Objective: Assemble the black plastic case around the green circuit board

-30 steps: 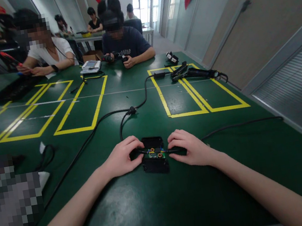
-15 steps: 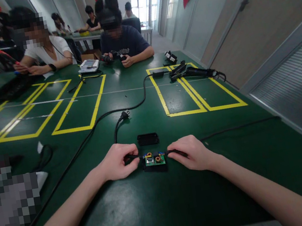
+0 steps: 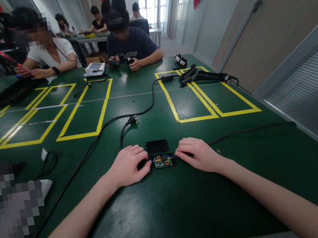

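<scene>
A small green circuit board [image 3: 162, 163] with copper-wound coils and blue and yellow wires lies in a black plastic case half [image 3: 174, 163], between my hands. At its left end my left hand [image 3: 129, 166] is closed on a black power cable [image 3: 121, 137], which runs out behind the hand to a plug [image 3: 132, 119]. My right hand [image 3: 197, 154] pinches the black cable [image 3: 249, 130] at the board's right end; the fingertips partly hide the grip. Just behind the board, the other case half [image 3: 157, 146] rests hollow side up, touched by neither hand.
A long black cord [image 3: 110, 121] crosses the green table to a power adapter [image 3: 167, 77]. Black folded parts [image 3: 206, 75] lie by yellow tape outlines [image 3: 197, 119]. Pixelated items [image 3: 7, 217] are at left. Across the table, two people [image 3: 134, 42] handle objects.
The circuit board has gone down into the case half, which earlier showed below it. Both hands have moved slightly with the cables and still grip them.
</scene>
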Available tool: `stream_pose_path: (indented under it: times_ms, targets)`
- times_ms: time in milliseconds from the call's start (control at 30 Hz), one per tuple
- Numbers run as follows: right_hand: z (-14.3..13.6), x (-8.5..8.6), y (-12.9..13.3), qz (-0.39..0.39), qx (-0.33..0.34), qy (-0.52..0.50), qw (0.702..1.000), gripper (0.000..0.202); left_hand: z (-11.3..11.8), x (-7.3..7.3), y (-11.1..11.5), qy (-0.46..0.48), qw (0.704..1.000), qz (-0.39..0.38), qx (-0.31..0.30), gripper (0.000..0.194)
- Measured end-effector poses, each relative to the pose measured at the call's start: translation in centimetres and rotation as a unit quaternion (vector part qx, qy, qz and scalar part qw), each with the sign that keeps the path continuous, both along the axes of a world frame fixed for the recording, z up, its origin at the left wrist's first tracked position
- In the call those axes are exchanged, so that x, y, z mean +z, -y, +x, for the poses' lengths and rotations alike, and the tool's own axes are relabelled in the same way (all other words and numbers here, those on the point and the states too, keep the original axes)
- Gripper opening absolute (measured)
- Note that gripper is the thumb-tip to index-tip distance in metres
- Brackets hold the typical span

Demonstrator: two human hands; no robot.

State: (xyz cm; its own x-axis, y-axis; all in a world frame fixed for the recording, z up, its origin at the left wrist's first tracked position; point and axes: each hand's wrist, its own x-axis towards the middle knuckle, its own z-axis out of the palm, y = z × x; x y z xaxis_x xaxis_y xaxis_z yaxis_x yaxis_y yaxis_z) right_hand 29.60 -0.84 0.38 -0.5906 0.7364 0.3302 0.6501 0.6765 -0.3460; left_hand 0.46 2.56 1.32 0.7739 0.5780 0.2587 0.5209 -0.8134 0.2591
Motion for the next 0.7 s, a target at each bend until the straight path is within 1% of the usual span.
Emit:
stream_pose_path:
  times_ms: [100,200,300,367,433,467,533,567,633,700]
  targets:
    - [-0.2,-0.2,-0.1,-0.014,-0.002,-0.018,1.0,0.029,0.5,-0.6,0.2,0.004,1.0,0.009,0.025,0.035]
    - [-0.1,-0.3,-0.1,-0.037,0.01,-0.022,0.999,0.029,1.0,-1.1,0.5,-0.005,0.999,0.001,0.05,0.034]
    - [0.2,-0.1,-0.1,-0.043,0.019,-0.019,0.999,0.027,1.2,-1.1,0.9,-0.018,0.997,0.002,0.074,0.032]
    - [0.3,0.0,0.0,-0.027,0.014,-0.032,0.999,0.019,1.2,-0.9,1.1,-0.005,0.996,0.008,0.085,0.029]
    - [0.2,0.0,0.0,0.011,-0.02,-0.067,0.998,0.012,1.3,-0.7,1.2,0.029,0.994,0.026,0.104,0.026]
    - [0.1,-0.2,0.0,0.028,-0.043,-0.082,0.995,0.013,1.3,-0.8,1.2,0.049,0.991,0.037,0.12,0.025]
    - [-0.2,-0.6,0.0,0.047,-0.076,-0.086,0.992,0.024,1.6,-1.1,1.3,0.084,0.982,0.054,0.161,0.028]
    - [-0.4,-0.8,0.0,0.045,-0.08,-0.073,0.993,0.032,1.7,-1.4,1.4,0.084,0.98,0.056,0.17,0.033]
    - [-0.7,-1.2,0.0,0.034,-0.074,-0.037,0.996,0.043,1.9,-2.0,1.4,0.057,0.985,0.044,0.159,0.042]
    - [-0.8,-1.6,-0.1,0.031,-0.073,-0.019,0.997,0.049,2.0,-2.5,1.4,0.039,0.986,0.028,0.158,0.048]
